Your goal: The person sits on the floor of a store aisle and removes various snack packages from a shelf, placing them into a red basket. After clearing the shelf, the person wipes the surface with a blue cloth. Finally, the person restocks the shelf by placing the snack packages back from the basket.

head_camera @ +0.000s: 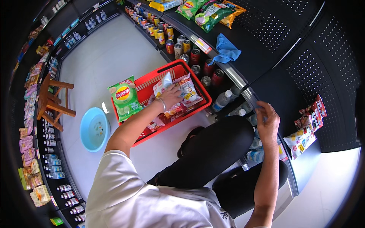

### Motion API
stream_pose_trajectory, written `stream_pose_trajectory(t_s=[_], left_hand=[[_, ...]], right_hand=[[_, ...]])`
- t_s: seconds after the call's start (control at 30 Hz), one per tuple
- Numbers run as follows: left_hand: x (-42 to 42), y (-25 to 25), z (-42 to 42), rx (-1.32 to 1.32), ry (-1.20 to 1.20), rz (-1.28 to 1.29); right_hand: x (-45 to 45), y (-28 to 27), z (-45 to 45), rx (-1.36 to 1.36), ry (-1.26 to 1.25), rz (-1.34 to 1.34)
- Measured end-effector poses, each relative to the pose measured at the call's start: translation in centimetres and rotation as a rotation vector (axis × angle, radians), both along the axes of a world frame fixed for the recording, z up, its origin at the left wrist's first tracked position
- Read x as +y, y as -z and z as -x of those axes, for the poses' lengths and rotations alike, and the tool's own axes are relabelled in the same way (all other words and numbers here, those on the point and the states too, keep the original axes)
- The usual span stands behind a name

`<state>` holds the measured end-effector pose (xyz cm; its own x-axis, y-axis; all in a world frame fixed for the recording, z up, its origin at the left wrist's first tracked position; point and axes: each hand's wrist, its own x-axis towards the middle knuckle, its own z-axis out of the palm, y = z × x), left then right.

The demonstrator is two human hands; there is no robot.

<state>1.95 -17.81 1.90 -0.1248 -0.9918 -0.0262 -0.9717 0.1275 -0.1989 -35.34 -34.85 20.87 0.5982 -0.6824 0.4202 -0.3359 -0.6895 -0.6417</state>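
My left hand (170, 97), with a bracelet at its wrist, reaches into a red plastic shopping basket (171, 123) on the floor. Its fingers lie over snack bags, among them a white and pink one (162, 85); whether they grip a bag is hidden. Another white snack bag (187, 90) lies just right of the fingers. On the basket's left side leans a green Lay's chip bag (124, 98). My right hand (266, 118) holds nothing; its fingers are apart and bent at the front rail (251, 98) of the black shelf.
Cans (195, 56) and bottles (222, 100) fill the lower shelf. Above sit a blue cloth (226, 50), chip bags (214, 15) and a white snack bag (300, 139). A blue basin (94, 131) and a wooden stool (54, 99) stand on the floor left. My knees flank the shelf.
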Motion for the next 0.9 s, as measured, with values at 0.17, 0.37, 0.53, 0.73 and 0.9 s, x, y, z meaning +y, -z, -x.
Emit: stream_pose_trajectory(t_s=[0.17,0.37,0.53,0.73,0.9], left_hand=[[1.7,-4.1,-1.9,0.176,-0.219,-0.078],[2.7,-9.7,-4.5,0.559,-0.573,0.330],[-2.1,-13.9,-5.7,1.009,-0.451,0.714],[-12.1,-21.7,-1.7,1.190,-0.245,1.027],[-23.7,-24.6,2.0,1.156,-0.143,1.113]], right_hand=[[1.5,-2.8,0.4,0.070,-0.062,-0.040],[1.5,-6.5,0.5,0.090,-0.132,-0.034],[-1.1,-2.9,0.7,-0.109,-0.141,-0.293],[-0.9,-2.5,-0.7,0.044,-0.169,-0.103],[-1.1,-1.7,0.7,0.140,-0.229,0.072]])
